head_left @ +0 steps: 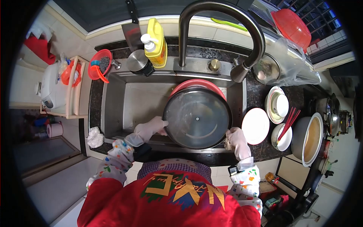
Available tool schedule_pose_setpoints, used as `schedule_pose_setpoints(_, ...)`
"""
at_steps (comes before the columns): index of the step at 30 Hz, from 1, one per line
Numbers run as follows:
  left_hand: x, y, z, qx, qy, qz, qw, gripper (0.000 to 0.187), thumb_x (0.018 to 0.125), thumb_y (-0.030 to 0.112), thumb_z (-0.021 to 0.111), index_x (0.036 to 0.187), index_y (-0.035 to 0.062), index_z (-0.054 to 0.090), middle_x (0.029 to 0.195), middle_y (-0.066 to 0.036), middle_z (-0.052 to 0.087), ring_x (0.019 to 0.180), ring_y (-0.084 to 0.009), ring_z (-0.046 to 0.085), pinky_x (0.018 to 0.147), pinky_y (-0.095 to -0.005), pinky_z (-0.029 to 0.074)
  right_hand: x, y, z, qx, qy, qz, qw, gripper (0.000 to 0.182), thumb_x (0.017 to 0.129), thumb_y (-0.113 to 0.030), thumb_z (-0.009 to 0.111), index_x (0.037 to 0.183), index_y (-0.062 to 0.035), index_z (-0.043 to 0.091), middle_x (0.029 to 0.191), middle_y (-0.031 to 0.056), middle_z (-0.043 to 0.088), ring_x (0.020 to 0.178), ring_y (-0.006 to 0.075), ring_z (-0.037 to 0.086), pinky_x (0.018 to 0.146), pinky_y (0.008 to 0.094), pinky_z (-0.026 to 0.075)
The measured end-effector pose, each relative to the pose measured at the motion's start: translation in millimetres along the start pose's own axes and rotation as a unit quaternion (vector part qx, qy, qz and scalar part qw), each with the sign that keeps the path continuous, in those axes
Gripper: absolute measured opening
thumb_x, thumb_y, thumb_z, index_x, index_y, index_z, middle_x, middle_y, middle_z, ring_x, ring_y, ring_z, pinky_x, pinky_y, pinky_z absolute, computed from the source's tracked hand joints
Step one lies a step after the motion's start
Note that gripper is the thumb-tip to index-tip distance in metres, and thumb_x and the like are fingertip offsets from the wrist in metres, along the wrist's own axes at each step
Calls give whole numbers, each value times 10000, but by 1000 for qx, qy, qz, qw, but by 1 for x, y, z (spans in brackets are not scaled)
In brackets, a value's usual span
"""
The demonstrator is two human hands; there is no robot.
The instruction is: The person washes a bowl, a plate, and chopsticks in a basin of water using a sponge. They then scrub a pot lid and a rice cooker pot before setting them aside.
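Note:
A large round dark pot lid [197,130], with a small pale dot at its centre, is tilted over the front of the steel sink [141,102]. My left hand [150,128], in a pale glove, grips its left rim with closed fingers. At the lid's lower right edge is my gloved right hand [237,142], fingers curled around a brownish crumpled cloth or scrubber [227,143] that is partly hidden. Behind the lid, a red basin [200,83] shows only its upper rim and lies inside the sink.
A dark faucet [183,38] arches over the sink. Behind stand a yellow pump bottle [155,45] and a small metal pot [138,61]. Right of the sink are a white plate [255,126], bowls, red chopsticks [289,123] and a large pot [308,139]. A white cloth [95,137] lies at the left corner.

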State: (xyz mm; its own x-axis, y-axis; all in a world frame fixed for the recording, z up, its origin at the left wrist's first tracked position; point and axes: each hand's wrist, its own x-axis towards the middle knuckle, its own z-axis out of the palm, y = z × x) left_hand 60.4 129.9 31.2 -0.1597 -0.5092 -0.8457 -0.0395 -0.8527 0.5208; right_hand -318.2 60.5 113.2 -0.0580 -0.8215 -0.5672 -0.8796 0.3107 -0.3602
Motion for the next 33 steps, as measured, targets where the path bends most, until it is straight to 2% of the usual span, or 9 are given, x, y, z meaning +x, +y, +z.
schedule_pose_setpoints(5, -33, 18, -8, 61, 20, -45, 997, 312, 841, 137, 502, 1024, -114, 522, 756, -201, 648, 550, -263, 648, 453, -311, 526, -44, -63, -40, 54, -138, 104, 983, 411, 859, -324, 586, 1022, 50, 641, 840, 219, 671, 778, 316, 661, 712, 360, 494)
schedule_pose_setpoints(8, -41, 28, 1, 33, 37, -38, 998, 322, 836, 133, 488, 1033, -122, 506, 756, -204, 647, 537, -267, 643, 440, -312, 519, -24, -29, -24, -16, -98, 53, 994, 428, 866, -347, 598, 1034, 44, 639, 853, 217, 670, 795, 305, 661, 723, 358, 494)
schedule_pose_setpoints(10, -52, 42, 6, -86, 16, 38, 995, 315, 829, 123, 484, 1055, -95, 507, 755, -209, 644, 516, -265, 635, 419, -313, 511, -29, -47, -34, 14, -112, 72, 991, 440, 865, -351, 610, 1057, 44, 631, 870, 207, 673, 803, 288, 663, 723, 349, 497)
schedule_pose_setpoints(15, -62, 63, 27, 59, 163, 110, 979, 397, 845, 139, 445, 1200, -35, 408, 719, -208, 632, 489, -252, 629, 405, -332, 514, -13, -35, -10, 174, -127, 62, 974, 508, 863, -365, 643, 1142, 55, 582, 909, 155, 683, 780, 187, 660, 697, 308, 508)
schedule_pose_setpoints(18, -50, 57, 25, 177, 214, 101, 955, 425, 864, 187, 443, 1247, 14, 377, 743, -231, 633, 557, -323, 645, 496, -429, 534, -25, -49, -21, 141, -127, 67, 979, 492, 870, -358, 635, 1143, 48, 583, 897, 143, 682, 758, 176, 652, 686, 305, 506)
schedule_pose_setpoints(23, -15, 39, 25, 356, 404, 189, 821, 384, 888, 256, 475, 1248, 135, 414, 843, -256, 630, 803, -457, 606, 734, -563, 468, -22, -29, -2, 133, -148, 37, 979, 321, 896, -326, 600, 961, -19, 668, 725, 56, 665, 607, 125, 592, 566, 289, 470)
schedule_pose_setpoints(28, 47, 23, 14, 320, 404, 210, 831, 357, 895, 271, 484, 1211, 108, 443, 854, -254, 632, 812, -448, 611, 734, -546, 478, -27, -25, 3, 150, -161, 72, 973, 307, 901, -324, 592, 949, -30, 663, 689, 49, 643, 582, 124, 579, 542, 291, 457)
schedule_pose_setpoints(30, 59, 28, 10, 312, 398, 198, 840, 351, 895, 279, 492, 1189, 88, 462, 861, -254, 633, 820, -449, 611, 741, -545, 477, -22, -10, 15, 130, -117, 1, 985, 313, 904, -328, 587, 934, -24, 656, 687, 49, 638, 564, 124, 571, 531, 289, 450)
schedule_pose_setpoints(33, 63, 38, 6, 263, 354, 87, 893, 321, 894, 258, 510, 1124, 37, 532, 907, -250, 633, 837, -401, 628, 727, -478, 504, -32, -30, 2, 137, -149, 47, 978, 311, 902, -326, 589, 939, -25, 655, 691, 55, 639, 564, 126, 573, 531, 290, 451)
